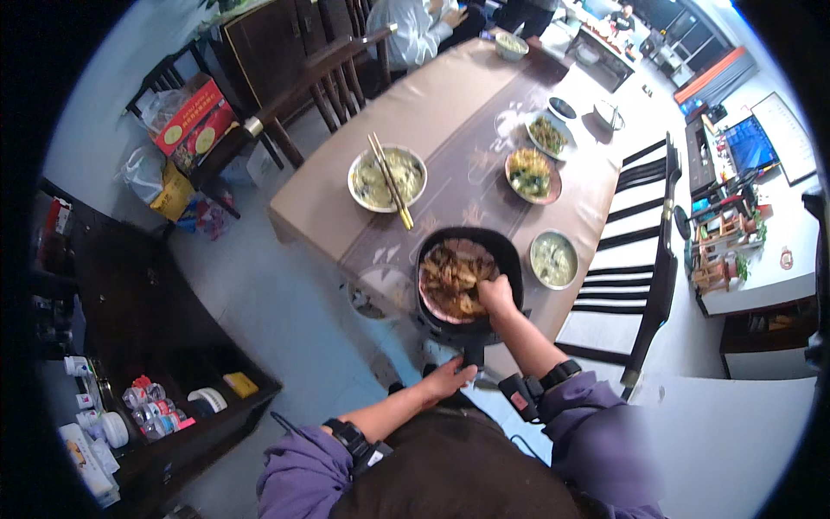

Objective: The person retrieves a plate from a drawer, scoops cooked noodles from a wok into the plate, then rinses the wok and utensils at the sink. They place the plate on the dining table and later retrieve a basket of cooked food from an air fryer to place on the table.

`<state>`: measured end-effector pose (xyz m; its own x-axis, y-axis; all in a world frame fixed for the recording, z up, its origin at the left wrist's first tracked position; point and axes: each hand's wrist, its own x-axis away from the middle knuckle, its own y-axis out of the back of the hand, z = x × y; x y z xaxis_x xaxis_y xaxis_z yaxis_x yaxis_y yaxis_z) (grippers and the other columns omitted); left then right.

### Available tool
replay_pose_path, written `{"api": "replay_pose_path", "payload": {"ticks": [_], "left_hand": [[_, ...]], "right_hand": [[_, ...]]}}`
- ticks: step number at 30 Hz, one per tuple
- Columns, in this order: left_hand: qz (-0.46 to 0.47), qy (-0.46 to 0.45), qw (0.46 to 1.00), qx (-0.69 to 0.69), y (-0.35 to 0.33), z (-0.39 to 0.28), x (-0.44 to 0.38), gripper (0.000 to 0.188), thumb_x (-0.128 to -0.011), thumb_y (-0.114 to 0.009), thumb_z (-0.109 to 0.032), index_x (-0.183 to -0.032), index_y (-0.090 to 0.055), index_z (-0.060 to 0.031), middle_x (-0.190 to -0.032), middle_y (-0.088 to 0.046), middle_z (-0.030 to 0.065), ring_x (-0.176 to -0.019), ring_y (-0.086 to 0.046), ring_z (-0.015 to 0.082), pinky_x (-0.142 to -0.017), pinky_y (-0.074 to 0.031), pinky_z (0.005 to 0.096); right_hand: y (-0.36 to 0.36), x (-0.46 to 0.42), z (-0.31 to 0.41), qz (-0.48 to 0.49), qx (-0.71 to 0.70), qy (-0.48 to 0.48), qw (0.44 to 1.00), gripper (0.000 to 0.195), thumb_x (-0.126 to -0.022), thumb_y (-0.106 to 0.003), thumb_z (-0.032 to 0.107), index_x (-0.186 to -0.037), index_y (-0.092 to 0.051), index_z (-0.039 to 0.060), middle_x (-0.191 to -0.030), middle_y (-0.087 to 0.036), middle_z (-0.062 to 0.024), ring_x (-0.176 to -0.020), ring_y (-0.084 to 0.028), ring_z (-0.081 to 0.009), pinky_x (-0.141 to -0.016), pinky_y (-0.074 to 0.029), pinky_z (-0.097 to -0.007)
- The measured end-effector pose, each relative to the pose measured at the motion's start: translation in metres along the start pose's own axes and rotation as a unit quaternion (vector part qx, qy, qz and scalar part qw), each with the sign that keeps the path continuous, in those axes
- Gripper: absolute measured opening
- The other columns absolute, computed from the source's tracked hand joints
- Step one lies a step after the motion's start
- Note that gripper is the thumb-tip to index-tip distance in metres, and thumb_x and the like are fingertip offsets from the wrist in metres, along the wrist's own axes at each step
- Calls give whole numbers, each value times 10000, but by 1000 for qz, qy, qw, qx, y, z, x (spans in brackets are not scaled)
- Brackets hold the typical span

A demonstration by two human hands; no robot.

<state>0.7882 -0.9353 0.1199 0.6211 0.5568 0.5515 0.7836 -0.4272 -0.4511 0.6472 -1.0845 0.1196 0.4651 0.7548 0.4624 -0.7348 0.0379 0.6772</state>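
A black air fryer basket (515,259) is over the near end of the dining table. Inside it sits a pinkish dish (433,310) with a scalloped rim, filled with browned, cooked food pieces (457,276). My left hand (447,379) holds the basket's black handle (474,355) from the left, its thumb near the top. My right hand (498,297) reaches into the basket and grips the dish at its right rim; its fingertips are hidden. To the right of the basket stands a bowl of pale greenish soup (553,259).
On the cloth-covered table (324,175) are a larger soup bowl (369,185) with chopsticks (389,178) across it, a bowl of vegetables (533,175) and a plate of greens (548,135). Wooden chairs (639,259) line the right side. A dark cabinet (149,311) stands left. People are farther back.
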Motion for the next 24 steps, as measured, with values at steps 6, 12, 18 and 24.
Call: {"api": "replay_pose_path", "payload": {"ticks": [6,12,18,24], "left_hand": [[26,-3,1000,-15,3,-3,4,447,-897,-491,-344,-1212,-402,-40,-1084,-503,37,-963,-495,125,-828,-427,268],[22,-17,1000,10,3,-8,10,419,-896,-489,-348,-1184,-423,-50,-1024,-517,26,-898,-497,117,-811,-419,270],[24,-55,995,-77,2,-9,3,363,-891,-485,-360,-1074,-471,-46,-878,-519,10,-779,-463,101,-738,-408,259],[17,-42,996,-80,2,-21,12,414,-899,-475,-355,-1156,-446,-31,-945,-531,29,-812,-458,117,-769,-393,268]], "right_hand": [[-15,-15,-2,28,-32,-74,996,493,-729,-537,153,-1139,-383,-73,-1181,-449,-277,-1110,-443,-406,-945,-368,-425],[-14,2,23,11,0,-108,994,489,-740,-520,173,-1161,-394,-41,-1225,-426,-255,-1133,-422,-407,-970,-340,-421],[-16,-43,-23,28,-40,-131,990,423,-743,-537,186,-1120,-493,-1,-1192,-493,-210,-1112,-471,-359,-917,-392,-413],[22,11,16,10,-71,-32,997,376,-690,-494,50,-1010,-503,-146,-948,-578,-239,-878,-581,-294,-695,-465,-394]]}}
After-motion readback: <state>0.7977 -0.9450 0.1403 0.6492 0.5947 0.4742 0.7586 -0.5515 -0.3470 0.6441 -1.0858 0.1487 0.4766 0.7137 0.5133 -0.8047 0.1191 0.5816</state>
